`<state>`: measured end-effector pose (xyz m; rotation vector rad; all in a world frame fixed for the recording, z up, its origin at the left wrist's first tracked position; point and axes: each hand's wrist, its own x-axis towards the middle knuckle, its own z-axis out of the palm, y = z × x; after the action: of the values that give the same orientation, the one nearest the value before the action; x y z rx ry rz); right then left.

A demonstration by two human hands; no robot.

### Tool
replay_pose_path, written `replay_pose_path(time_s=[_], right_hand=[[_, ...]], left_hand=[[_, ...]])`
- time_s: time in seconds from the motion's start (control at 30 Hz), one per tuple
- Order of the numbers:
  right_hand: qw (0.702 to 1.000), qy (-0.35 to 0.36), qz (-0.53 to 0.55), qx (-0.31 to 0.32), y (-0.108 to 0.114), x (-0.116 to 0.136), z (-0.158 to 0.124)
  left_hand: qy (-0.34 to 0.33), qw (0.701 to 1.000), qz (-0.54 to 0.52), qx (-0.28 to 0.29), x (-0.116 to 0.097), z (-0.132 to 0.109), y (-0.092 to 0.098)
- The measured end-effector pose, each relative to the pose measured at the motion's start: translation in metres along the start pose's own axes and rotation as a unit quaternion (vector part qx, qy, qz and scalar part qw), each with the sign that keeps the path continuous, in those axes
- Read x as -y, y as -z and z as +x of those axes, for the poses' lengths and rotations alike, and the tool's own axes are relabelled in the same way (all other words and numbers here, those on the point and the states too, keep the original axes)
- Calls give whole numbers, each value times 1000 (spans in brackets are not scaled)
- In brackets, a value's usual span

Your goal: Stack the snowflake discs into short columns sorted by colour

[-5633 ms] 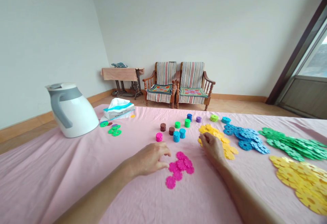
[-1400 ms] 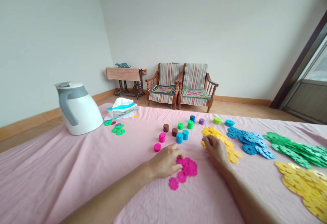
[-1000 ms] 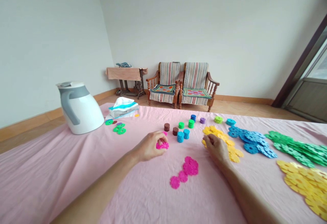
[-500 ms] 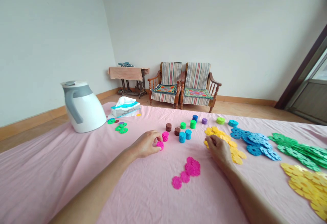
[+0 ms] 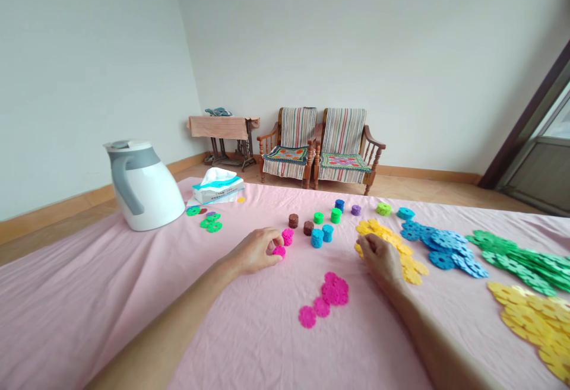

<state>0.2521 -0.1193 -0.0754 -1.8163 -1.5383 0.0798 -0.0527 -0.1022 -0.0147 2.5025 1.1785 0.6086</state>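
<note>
My left hand (image 5: 259, 250) is closed, thumb and fingers pinching the edge of pink notched plastic discs (image 5: 279, 252) low on the cloth. Right behind them stands a taller pink disc stack (image 5: 287, 236). My right hand (image 5: 378, 254) is closed with its fingers curled, resting at the left edge of a yellow disc pile (image 5: 414, 270); what it may hold is hidden. Between the hands are brown (image 5: 309, 228), blue (image 5: 317, 238) and green disc stacks (image 5: 336, 216). Nearer to me, loose pink discs (image 5: 335, 289) lie flat and overlapping.
A white and grey jug (image 5: 154, 191) and a tissue box (image 5: 218, 188) stand at the left, near loose green discs (image 5: 211, 222). Blue (image 5: 449, 244), green (image 5: 521, 256) and more yellow discs (image 5: 529, 322) spread over the right side of the pink cloth (image 5: 249, 342).
Almost nothing differs. The whole view has shifted very slightly, while both hands keep their places and grips.
</note>
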Motion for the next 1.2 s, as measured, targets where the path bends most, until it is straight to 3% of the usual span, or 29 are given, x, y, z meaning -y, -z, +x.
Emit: replay_pose_path(time_s=[0.07, 0.13, 0.27, 0.33, 0.47, 0.63, 0.9, 1.0, 1.2], right_hand=[[1000, -1, 0, -2, 0, 0, 0], [1000, -1, -1, -6, 0, 0, 0], [1000, 1, 3, -10, -1, -1, 0], [1000, 3, 7, -11, -1, -2, 0], [1000, 4, 6, -11, -1, -2, 0], [1000, -4, 2, -9, 0, 0, 0], [1000, -1, 2, -5, 1, 1, -1], [1000, -5, -2, -2, 1, 1, -1], [1000, -5, 4, 0, 0, 0, -1]], left_hand=[[-10, 1000, -5, -20, -8, -1, 5], [-28, 1000, -13, -4, -22, -3, 9], [-88, 983, -52, 151, -52, -11, 5], [-112, 974, -50, 188, -63, -15, -3], [-138, 969, -31, 203, -71, -19, -15], [-141, 968, -22, 205, -73, -19, -17], [-149, 975, 39, 161, -78, -23, -23], [-123, 983, 35, 130, -63, -19, -12], [-46, 999, 15, -1, -21, -5, 14]])
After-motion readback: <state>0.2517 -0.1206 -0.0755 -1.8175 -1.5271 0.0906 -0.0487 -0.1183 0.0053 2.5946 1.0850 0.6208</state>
